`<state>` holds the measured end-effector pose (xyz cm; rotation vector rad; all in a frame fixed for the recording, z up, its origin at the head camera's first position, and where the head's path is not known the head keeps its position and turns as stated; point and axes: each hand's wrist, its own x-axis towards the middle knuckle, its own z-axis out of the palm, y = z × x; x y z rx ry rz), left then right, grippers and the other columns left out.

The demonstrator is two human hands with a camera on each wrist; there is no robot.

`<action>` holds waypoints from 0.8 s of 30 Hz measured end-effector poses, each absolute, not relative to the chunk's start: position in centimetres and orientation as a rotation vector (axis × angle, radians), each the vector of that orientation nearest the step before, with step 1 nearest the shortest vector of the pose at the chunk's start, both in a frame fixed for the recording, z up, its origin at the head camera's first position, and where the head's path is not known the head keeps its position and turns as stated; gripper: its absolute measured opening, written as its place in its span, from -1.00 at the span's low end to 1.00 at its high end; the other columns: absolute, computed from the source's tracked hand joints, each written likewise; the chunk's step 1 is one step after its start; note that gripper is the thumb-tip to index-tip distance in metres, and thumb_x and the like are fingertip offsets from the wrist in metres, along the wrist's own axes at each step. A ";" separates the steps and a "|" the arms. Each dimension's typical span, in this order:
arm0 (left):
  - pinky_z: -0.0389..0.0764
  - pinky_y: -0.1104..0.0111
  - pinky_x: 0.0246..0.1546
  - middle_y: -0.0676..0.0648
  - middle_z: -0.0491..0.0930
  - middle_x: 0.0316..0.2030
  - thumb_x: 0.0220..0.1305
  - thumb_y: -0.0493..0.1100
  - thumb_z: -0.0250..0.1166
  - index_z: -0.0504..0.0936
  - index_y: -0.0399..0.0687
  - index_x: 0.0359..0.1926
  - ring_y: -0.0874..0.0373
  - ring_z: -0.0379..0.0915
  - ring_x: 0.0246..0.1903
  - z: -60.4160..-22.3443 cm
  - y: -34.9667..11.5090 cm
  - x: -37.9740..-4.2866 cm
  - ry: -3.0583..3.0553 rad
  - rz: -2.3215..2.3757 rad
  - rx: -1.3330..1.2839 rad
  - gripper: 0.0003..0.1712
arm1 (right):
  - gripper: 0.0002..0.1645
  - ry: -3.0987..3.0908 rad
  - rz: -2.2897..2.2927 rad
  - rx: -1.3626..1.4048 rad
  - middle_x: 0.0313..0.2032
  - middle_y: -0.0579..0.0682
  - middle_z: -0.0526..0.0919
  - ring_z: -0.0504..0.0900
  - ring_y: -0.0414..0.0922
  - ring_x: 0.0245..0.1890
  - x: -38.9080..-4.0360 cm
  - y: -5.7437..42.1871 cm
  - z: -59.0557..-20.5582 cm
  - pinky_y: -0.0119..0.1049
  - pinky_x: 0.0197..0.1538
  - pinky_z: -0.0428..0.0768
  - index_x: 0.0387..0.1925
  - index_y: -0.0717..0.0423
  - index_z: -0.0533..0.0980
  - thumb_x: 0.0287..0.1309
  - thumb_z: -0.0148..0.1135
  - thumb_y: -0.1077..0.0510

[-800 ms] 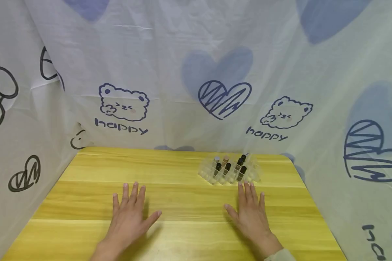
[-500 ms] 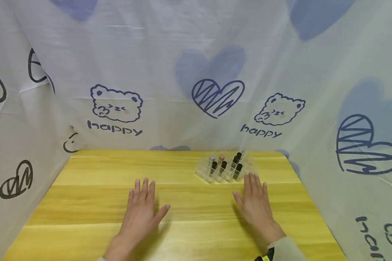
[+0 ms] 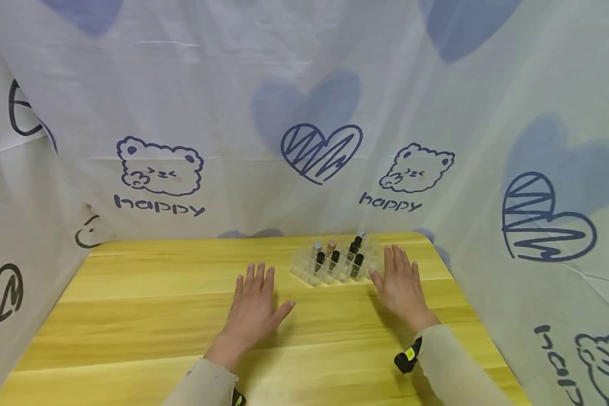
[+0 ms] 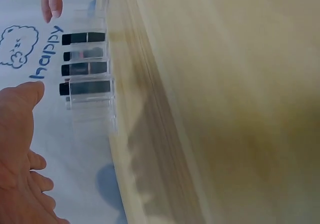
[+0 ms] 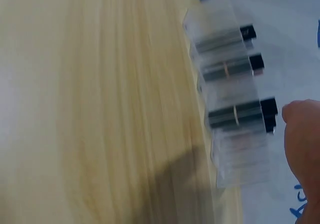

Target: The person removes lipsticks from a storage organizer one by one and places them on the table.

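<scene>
A clear plastic lipstick holder with slanted compartments stands near the table's back edge, right of centre in the head view. Several lipsticks sit upright in it, most with black caps; one top is silvery and one pinkish. My left hand hovers left and in front of the holder, fingers extended and thumb spread. Just right of the holder is my right hand, also with straight fingers. Neither hand holds anything. In the right wrist view my thumb shows close to the black caps; contact is not evident.
The wooden-patterned table runs up to a white curtain printed with hearts and bears. Curtain also hangs along the left and right sides. A black wrist device sits at my right cuff.
Both hands have moved forward toward the holder; the left also went rightward and more of both sleeves shows. The head view has turned slightly right. The holder stands where it was.
</scene>
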<state>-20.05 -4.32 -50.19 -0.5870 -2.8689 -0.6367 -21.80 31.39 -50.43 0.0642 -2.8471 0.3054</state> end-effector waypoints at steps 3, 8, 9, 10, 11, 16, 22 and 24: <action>-0.05 -0.30 0.61 -0.41 0.05 0.62 0.46 0.36 0.23 0.13 -0.31 0.63 -0.34 -0.19 0.65 -50.3 -3.2 -21.2 -2.905 -0.612 -0.580 0.08 | -0.04 -2.920 0.313 0.074 0.64 0.38 -0.03 -0.05 0.35 0.65 -22.7 31.9 -50.5 0.48 0.58 -0.08 0.65 0.36 -0.04 0.60 0.06 -0.14; -0.10 -0.26 0.63 -0.38 0.02 0.64 0.47 0.38 0.20 0.10 -0.30 0.64 -0.31 -0.22 0.66 -50.7 -1.4 -22.7 -2.961 -0.591 -0.574 0.10 | 0.00 -2.993 0.259 0.109 0.67 0.34 -0.10 -0.11 0.33 0.66 -23.8 32.4 -50.7 0.41 0.62 -0.09 0.66 0.34 -0.10 0.59 0.06 -0.16; -0.09 -0.26 0.63 -0.38 0.02 0.64 0.47 0.38 0.20 0.10 -0.30 0.64 -0.32 -0.22 0.66 -50.9 -1.0 -22.9 -2.966 -0.594 -0.578 0.10 | 0.00 -2.993 0.242 0.115 0.66 0.34 -0.08 -0.09 0.33 0.66 -24.0 32.4 -50.8 0.40 0.62 -0.06 0.66 0.34 -0.09 0.59 0.07 -0.16; -0.10 -0.25 0.64 -0.37 0.01 0.64 0.47 0.39 0.19 0.09 -0.29 0.65 -0.31 -0.23 0.67 -51.0 -0.8 -23.1 -2.977 -0.594 -0.579 0.10 | -0.01 -2.990 0.229 0.121 0.66 0.35 -0.07 -0.07 0.34 0.66 -24.2 32.5 -50.9 0.40 0.62 -0.03 0.66 0.35 -0.08 0.58 0.08 -0.15; -0.11 -0.25 0.64 -0.37 0.00 0.65 0.47 0.38 0.19 0.08 -0.28 0.65 -0.30 -0.24 0.67 -51.1 -0.5 -23.3 -2.985 -0.598 -0.585 0.10 | -0.01 -2.989 0.225 0.124 0.66 0.36 -0.06 -0.07 0.34 0.66 -24.4 32.5 -51.0 0.39 0.62 -0.02 0.65 0.36 -0.07 0.58 0.09 -0.13; -0.13 -0.21 0.65 -0.34 -0.08 0.66 0.49 0.39 0.16 0.02 -0.24 0.67 -0.27 -0.30 0.68 -51.5 0.7 -23.7 -3.022 -0.601 -0.619 0.10 | -0.03 -3.012 0.243 0.107 0.65 0.37 -0.05 -0.06 0.36 0.65 -25.2 32.6 -51.5 0.37 0.62 -0.01 0.65 0.38 -0.07 0.57 0.09 -0.08; -0.12 -0.17 0.66 -0.31 -0.13 0.68 0.49 0.36 0.19 0.02 -0.22 0.68 -0.23 -0.32 0.68 -51.8 1.5 -24.1 -3.034 -0.585 -0.673 0.09 | -0.06 -3.032 0.278 0.111 0.63 0.42 -0.01 -0.02 0.39 0.63 -25.4 32.7 -52.1 0.29 0.64 0.04 0.63 0.44 -0.07 0.51 0.09 0.05; -0.10 -0.16 0.66 -0.31 -0.12 0.68 0.49 0.35 0.19 0.02 -0.22 0.68 -0.23 -0.31 0.69 -51.8 1.7 -24.3 -3.031 -0.567 -0.699 0.08 | -0.07 -3.043 0.286 0.117 0.62 0.44 -0.01 0.00 0.39 0.63 -25.4 32.7 -52.3 0.26 0.65 0.04 0.62 0.46 -0.08 0.49 0.07 0.10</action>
